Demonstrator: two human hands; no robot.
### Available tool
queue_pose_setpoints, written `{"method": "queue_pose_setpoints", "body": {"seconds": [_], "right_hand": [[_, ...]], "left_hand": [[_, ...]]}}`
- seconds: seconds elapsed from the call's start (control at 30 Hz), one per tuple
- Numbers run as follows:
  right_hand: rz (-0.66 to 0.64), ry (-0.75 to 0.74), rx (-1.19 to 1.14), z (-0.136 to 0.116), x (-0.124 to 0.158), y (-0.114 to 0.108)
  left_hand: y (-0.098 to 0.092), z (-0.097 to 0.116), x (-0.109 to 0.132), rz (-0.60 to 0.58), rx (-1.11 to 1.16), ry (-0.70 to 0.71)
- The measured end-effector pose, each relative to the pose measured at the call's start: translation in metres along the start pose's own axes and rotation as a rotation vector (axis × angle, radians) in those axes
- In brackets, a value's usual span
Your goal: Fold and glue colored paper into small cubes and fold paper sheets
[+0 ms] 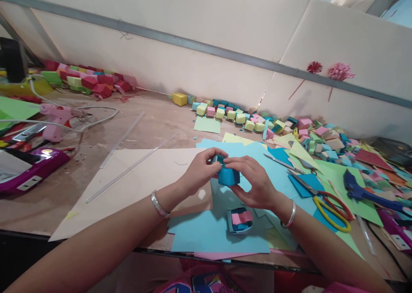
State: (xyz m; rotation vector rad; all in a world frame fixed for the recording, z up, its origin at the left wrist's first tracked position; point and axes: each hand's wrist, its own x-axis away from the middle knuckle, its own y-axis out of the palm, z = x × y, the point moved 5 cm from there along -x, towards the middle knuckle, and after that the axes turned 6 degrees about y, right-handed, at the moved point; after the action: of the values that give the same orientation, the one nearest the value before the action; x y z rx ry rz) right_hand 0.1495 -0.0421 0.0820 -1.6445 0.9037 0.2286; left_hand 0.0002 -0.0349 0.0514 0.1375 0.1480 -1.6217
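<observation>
Between both hands, just above the sheets, is a small blue paper box (228,178). My left hand (202,173) pinches its upper left edge with thumb and forefinger. Round its right side curl the fingers of my right hand (255,181), with the thumb low beside it. The box's inside is mostly covered by my fingers. Below the hands, a second small paper box (230,224) lies on light blue paper sheets (206,235); pink folded strips (242,218) show in its opening.
Scissors (333,213) and a dark blue glue gun (363,192) lie at right. A pink glue gun (54,121) and purple power strip (35,170) sit at left. Clear glue sticks (131,168) cross the white sheet (106,215). Folded paper boxes (249,125) line the wall.
</observation>
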Motion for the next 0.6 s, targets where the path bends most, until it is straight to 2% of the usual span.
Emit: {"method": "queue_pose_setpoints", "body": {"seconds": [0.23, 0.47, 0.6], "right_hand": [[0.142, 0.270, -0.215, 0.0076, 0.0005, -0.0050], [0.166, 0.275, -0.118, 0.0059, 0.0029, -0.0014], [0.200, 0.213, 0.025, 0.0048, 0.0035, 0.0003]], "left_hand": [[0.0024, -0.0008, 0.0007, -0.022, 0.150, -0.084], [0.0054, 0.0014, 0.0011, -0.059, 0.193, -0.067], [0.0052, 0.0008, 0.0002, -0.068, 0.170, -0.058]]}}
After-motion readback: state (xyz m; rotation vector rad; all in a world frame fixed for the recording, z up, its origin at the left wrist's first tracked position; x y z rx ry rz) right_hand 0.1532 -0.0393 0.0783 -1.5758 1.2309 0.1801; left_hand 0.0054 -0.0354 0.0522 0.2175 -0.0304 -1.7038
